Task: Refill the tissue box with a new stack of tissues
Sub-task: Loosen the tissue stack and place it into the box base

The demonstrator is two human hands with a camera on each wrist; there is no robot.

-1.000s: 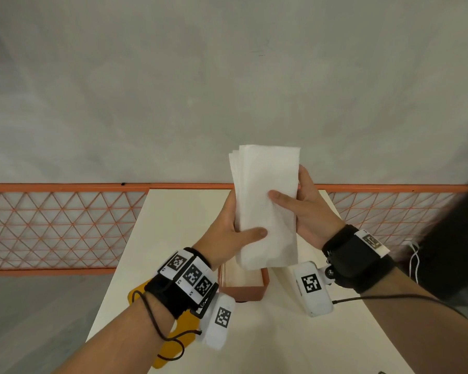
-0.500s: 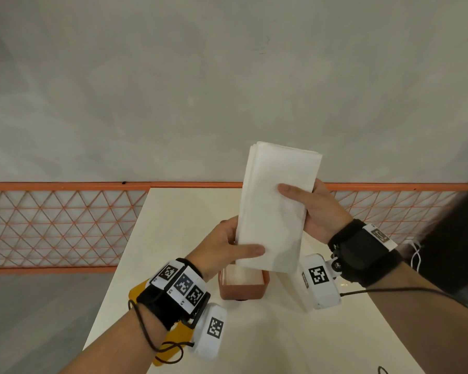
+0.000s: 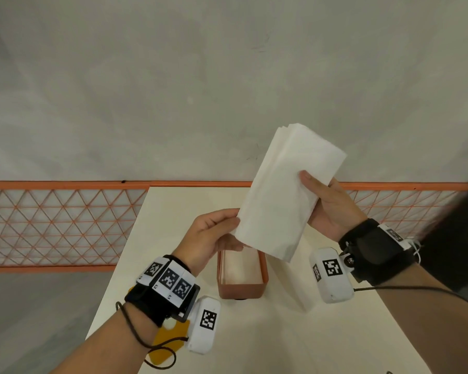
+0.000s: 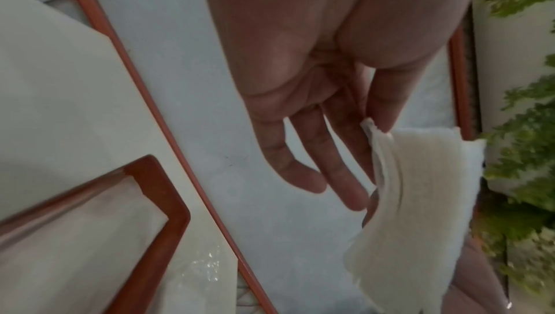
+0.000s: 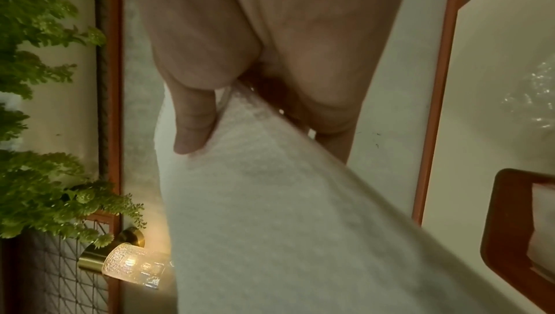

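A white tissue stack hangs tilted to the right above the table. My right hand grips its right edge, thumb on the front and fingers behind; the right wrist view shows the thumb pressed into the tissues. My left hand pinches the stack's lower left corner between thumb and index finger, seen as the corner in the left wrist view, with the other fingers fairly straight. The orange tissue box stands open below the stack, white inside, lid off.
The box stands on a cream table. A yellow flat object lies under my left wrist at the table's left edge. An orange lattice fence runs behind the table, before a grey wall. A black cable trails from my right wrist.
The stack has tipped and shifted to the right. My left hand slid from gripping its lower half to pinching the lower left corner. More of the open box shows.
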